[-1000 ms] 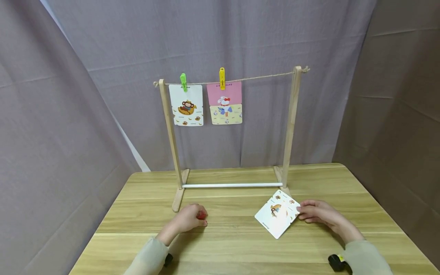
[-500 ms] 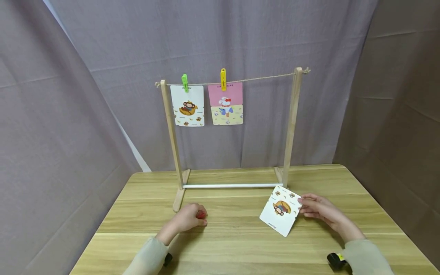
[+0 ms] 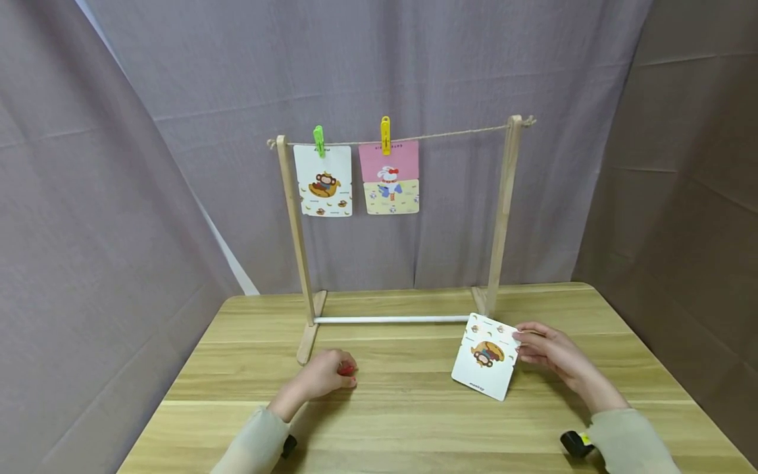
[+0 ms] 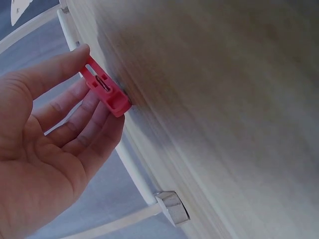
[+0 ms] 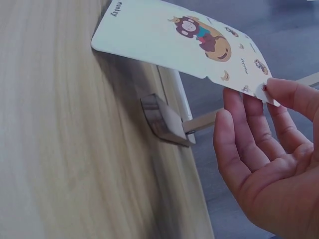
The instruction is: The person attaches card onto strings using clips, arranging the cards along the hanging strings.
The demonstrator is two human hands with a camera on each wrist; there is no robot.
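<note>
Between thumb and fingers my left hand [image 3: 322,376] holds a red clothespin [image 4: 107,89], low over the table's left-middle part. My right hand [image 3: 551,355] pinches one corner of a white monkey card [image 3: 485,356], its printed face showing and the word "monkey" at its lower edge. In the right wrist view the card slants above the wood, with the thumb on its printed side. Behind both hands, a green clothespin [image 3: 319,141] clips another monkey card [image 3: 324,181] to the string, and a yellow clothespin [image 3: 386,135] clips a pink and yellow rabbit card [image 3: 389,178].
A wooden stand has a left post [image 3: 298,230], a right post [image 3: 503,217], a string [image 3: 462,133] across the top and a white bar [image 3: 397,320] at the bottom. Grey curtains [image 3: 177,263] surround the wooden table [image 3: 403,421].
My right hand has raised the monkey card slightly and turned it more upright, shifting it a little rightward and back. The left hand has stayed in place with the red clothespin.
</note>
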